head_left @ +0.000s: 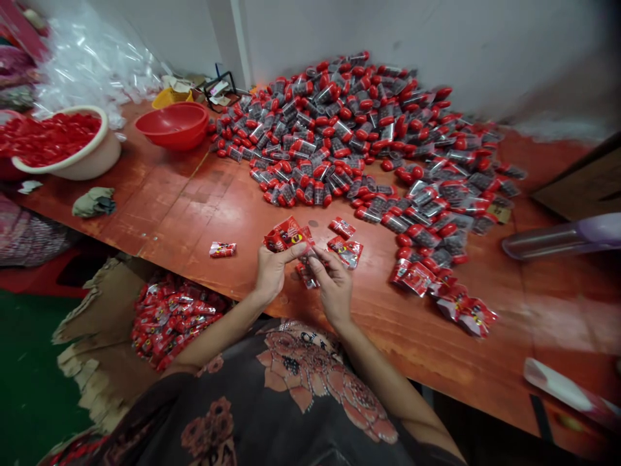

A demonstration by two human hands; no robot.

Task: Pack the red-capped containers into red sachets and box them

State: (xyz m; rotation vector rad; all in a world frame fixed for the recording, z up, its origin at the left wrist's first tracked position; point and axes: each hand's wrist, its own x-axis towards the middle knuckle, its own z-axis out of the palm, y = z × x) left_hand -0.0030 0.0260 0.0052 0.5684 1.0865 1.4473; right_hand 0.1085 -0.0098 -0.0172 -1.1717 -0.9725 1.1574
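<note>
My left hand is closed on red printed plastic sleeves, thumb laid across them. My right hand pinches at their near right edge, its fingertips meeting those of the left; what exactly lies between them is partly hidden. Just under the hands a red packet rests on the table. Beyond the right fingers lie a small red packet and a larger red and silver one. A single packet sits off to the left.
A big heap of red-capped clear tubes covers the back. Printed sleeves lie at right, near a clear tube with a purple end. At left stand a white basin of red caps and a red bowl. Below, a carton holds packets.
</note>
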